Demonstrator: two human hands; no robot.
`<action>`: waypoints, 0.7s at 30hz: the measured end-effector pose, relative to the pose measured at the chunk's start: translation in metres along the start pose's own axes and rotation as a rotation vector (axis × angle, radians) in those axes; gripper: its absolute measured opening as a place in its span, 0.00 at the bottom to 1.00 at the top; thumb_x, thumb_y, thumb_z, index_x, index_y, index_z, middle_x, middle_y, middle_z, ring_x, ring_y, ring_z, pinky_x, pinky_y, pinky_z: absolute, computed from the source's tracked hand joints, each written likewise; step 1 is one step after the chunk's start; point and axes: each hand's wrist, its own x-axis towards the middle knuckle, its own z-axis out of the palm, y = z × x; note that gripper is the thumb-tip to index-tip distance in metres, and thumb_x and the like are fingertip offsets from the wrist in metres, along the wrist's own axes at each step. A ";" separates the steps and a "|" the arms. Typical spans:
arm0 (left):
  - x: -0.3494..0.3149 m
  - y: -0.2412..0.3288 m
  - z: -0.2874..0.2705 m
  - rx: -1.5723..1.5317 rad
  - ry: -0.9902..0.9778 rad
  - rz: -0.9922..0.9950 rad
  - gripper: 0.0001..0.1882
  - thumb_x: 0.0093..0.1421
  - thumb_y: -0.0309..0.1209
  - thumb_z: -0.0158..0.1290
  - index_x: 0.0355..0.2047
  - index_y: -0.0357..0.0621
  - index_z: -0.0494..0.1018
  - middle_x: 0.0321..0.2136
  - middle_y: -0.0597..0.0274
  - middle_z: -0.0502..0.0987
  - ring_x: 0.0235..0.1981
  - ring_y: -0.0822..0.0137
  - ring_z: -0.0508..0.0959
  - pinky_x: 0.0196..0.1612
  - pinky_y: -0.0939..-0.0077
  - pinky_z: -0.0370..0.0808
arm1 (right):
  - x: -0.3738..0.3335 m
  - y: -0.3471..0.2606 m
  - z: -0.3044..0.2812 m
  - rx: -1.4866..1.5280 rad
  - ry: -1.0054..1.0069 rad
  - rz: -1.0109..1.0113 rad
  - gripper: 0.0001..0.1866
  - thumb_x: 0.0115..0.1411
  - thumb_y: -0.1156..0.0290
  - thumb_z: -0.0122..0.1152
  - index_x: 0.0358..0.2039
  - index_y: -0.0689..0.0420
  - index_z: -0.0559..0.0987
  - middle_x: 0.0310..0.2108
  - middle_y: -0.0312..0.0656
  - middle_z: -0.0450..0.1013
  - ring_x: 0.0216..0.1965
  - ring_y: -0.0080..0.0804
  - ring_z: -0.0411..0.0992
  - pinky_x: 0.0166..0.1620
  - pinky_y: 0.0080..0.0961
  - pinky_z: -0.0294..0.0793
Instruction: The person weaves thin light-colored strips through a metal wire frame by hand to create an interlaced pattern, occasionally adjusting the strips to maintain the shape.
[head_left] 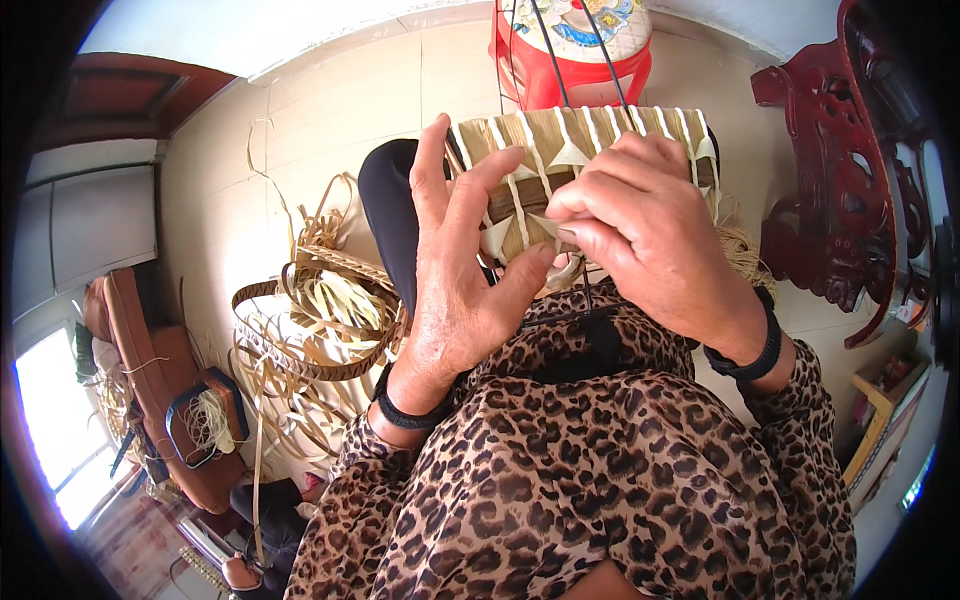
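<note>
Across my lap lies a woven straw panel (560,130) in tan and brown, crossed by white strips and stretched on thin dark rods. My right hand (650,220) is closed in a pinch over its near part, with a pale flat strip (545,225) between thumb and fingers. My left hand (460,240) rests at the panel's left side. Its fingers are spread, and the thumb reaches toward the pinched strip. White folded triangles show on the panel between the hands. The palm side of both hands is hidden.
On the floor at left lies a tangled heap of straw strips (335,310) with a curved braided band. A red stool (505,75) with a patterned top stands ahead. Carved dark-red furniture (835,170) is at right. Another person's hand (240,573) shows at lower left.
</note>
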 end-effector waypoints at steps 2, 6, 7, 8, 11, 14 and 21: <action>0.000 -0.004 0.003 -0.003 0.029 0.012 0.32 0.46 0.23 0.63 0.54 0.43 0.67 0.64 0.39 0.46 0.60 0.47 0.60 0.56 0.60 0.66 | -0.003 0.001 -0.003 -0.019 0.031 0.023 0.11 0.44 0.77 0.68 0.29 0.56 0.76 0.28 0.35 0.70 0.34 0.34 0.68 0.43 0.30 0.64; -0.001 -0.002 0.007 -0.128 0.074 -0.045 0.29 0.48 0.23 0.63 0.52 0.42 0.68 0.64 0.41 0.46 0.60 0.50 0.61 0.55 0.63 0.69 | -0.008 0.001 -0.006 -0.067 0.078 0.060 0.15 0.40 0.78 0.71 0.30 0.56 0.78 0.32 0.37 0.71 0.38 0.34 0.69 0.43 0.30 0.67; -0.001 -0.001 0.008 -0.178 0.080 -0.072 0.29 0.48 0.21 0.63 0.52 0.43 0.68 0.64 0.41 0.46 0.60 0.51 0.61 0.55 0.64 0.70 | -0.009 0.000 -0.006 -0.086 0.089 0.062 0.14 0.40 0.78 0.71 0.30 0.56 0.78 0.33 0.36 0.71 0.39 0.33 0.69 0.44 0.30 0.67; -0.001 -0.002 0.008 -0.133 0.087 -0.044 0.30 0.47 0.20 0.63 0.52 0.43 0.68 0.64 0.42 0.45 0.60 0.52 0.61 0.54 0.66 0.71 | -0.009 -0.002 -0.006 -0.086 0.092 0.065 0.14 0.40 0.78 0.71 0.30 0.56 0.78 0.33 0.36 0.71 0.39 0.33 0.69 0.44 0.30 0.67; 0.000 0.001 0.007 -0.122 0.096 -0.068 0.30 0.47 0.20 0.63 0.52 0.43 0.68 0.64 0.42 0.46 0.61 0.52 0.60 0.55 0.65 0.70 | -0.011 -0.008 -0.003 -0.126 0.134 0.033 0.12 0.40 0.78 0.71 0.28 0.56 0.79 0.35 0.36 0.73 0.40 0.34 0.70 0.45 0.30 0.67; -0.002 0.000 0.006 -0.029 0.096 -0.056 0.30 0.48 0.22 0.64 0.52 0.43 0.67 0.64 0.41 0.46 0.60 0.51 0.61 0.55 0.65 0.69 | -0.017 -0.013 0.003 -0.170 0.208 0.019 0.12 0.39 0.78 0.70 0.28 0.57 0.80 0.39 0.37 0.75 0.43 0.36 0.70 0.47 0.29 0.66; -0.001 0.012 0.009 0.010 0.099 -0.071 0.33 0.48 0.23 0.63 0.54 0.38 0.63 0.63 0.34 0.45 0.58 0.46 0.64 0.52 0.61 0.71 | -0.021 -0.020 0.012 -0.080 0.238 0.055 0.13 0.42 0.81 0.67 0.32 0.60 0.81 0.43 0.40 0.75 0.43 0.38 0.70 0.47 0.30 0.68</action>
